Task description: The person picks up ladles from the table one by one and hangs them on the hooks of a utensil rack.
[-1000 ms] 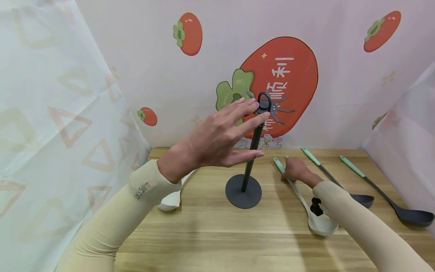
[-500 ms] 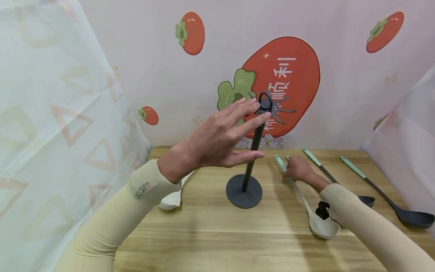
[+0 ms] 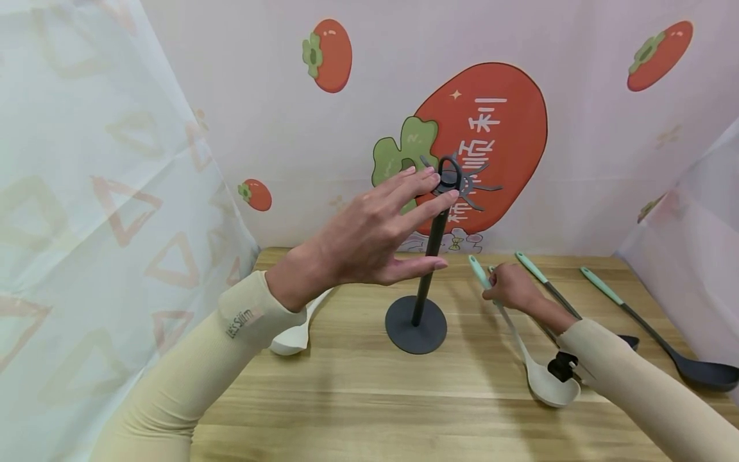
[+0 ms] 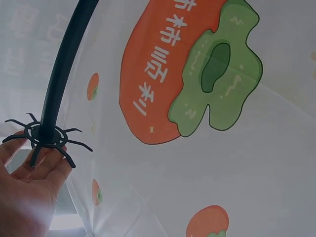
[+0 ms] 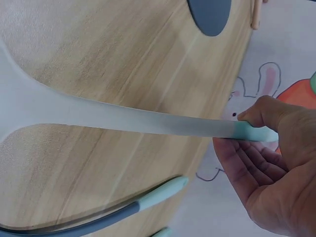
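My left hand reaches across to a black utensil stand, its fingertips at the top by the loop and the ring of hooks. The fingers are fairly straight and the thumb lies apart in front of the pole. My right hand pinches the mint-green handle of an off-white ladle between thumb and fingers. The ladle's bowl points toward me, low over the table. In the right wrist view the handle end is partly covered by the thumb.
Dark utensils with mint handles lie at the right, among them a black ladle and one partly behind my right forearm. A white utensil lies at the left, partly hidden by my left arm. Printed cloth walls enclose the wooden table.
My right hand has risen slightly and shifted right, tilting the ladle's handle end up, while its bowl has slid a little right and toward me. My left hand stays at the stand's top.
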`<state>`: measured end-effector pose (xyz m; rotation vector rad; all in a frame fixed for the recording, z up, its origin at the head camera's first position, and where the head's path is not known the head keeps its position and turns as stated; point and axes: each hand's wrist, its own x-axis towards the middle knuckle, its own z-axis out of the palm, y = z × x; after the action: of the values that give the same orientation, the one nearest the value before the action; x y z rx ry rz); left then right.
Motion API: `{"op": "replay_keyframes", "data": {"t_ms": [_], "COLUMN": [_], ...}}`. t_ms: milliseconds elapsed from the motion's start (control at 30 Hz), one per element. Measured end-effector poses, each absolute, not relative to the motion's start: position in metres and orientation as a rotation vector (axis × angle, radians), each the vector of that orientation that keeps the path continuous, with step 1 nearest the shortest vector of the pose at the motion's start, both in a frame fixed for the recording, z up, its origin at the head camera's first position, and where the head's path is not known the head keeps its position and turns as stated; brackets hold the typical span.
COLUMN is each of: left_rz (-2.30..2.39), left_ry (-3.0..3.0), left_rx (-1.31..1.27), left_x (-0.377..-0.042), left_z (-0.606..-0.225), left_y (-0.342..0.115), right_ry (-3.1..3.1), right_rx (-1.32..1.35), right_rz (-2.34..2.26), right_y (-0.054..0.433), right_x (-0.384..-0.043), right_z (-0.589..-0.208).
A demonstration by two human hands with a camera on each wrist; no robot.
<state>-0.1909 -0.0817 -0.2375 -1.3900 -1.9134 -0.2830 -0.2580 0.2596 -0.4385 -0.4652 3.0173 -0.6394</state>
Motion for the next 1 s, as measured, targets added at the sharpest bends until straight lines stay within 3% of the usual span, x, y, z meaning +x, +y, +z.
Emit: {"op": "replay_keyframes", "data": {"t_ms": [1000], "left_rz": [-0.292], "left_ry": [-1.923], "left_rx": [-1.391], "left_x": [-0.192], "left_z": [-0.239], "left_y": [-0.085], "right_ry": [3.131], "right_rx": [-0.515], "right_rz": [-0.951], "right_y": [0.255], "right_x": [-0.218], "right_z": [-0.396]}}
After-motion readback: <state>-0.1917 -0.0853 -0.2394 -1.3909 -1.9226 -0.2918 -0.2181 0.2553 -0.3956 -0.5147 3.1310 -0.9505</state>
